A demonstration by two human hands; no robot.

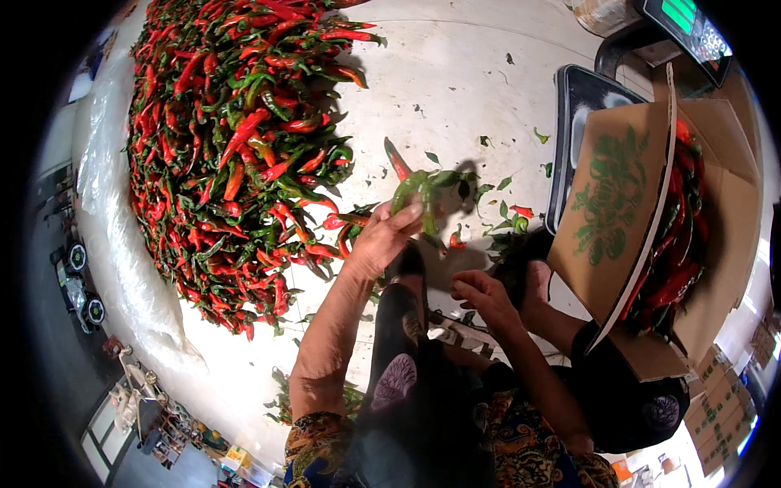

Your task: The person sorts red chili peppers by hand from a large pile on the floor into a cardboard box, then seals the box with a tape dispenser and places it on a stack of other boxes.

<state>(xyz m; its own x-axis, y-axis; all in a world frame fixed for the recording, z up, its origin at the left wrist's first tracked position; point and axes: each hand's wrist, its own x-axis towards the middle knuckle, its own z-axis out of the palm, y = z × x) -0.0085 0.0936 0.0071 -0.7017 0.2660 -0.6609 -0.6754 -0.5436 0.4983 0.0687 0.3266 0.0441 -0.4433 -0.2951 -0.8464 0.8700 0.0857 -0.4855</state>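
Observation:
My left hand [389, 236] is closed around a few chili peppers [421, 195], mostly green and with some red, above the pale floor. Loose leaves and a few fallen peppers lie just past it. My right hand [486, 298] hangs over my lap with its fingers curled in, and nothing shows in it. To the left spreads a large heap of red and green chili peppers [244, 146]. On the right stands an open cardboard box [606, 195] with green printing, holding many red peppers [679, 244].
A dark-rimmed scale platform [568, 122] sits beside the box, and its lit display [687, 28] is at the upper right. Clear plastic sheeting [122, 211] borders the heap. Stacked cartons [720, 415] stand at the lower right. Leaf scraps [488, 195] litter the floor.

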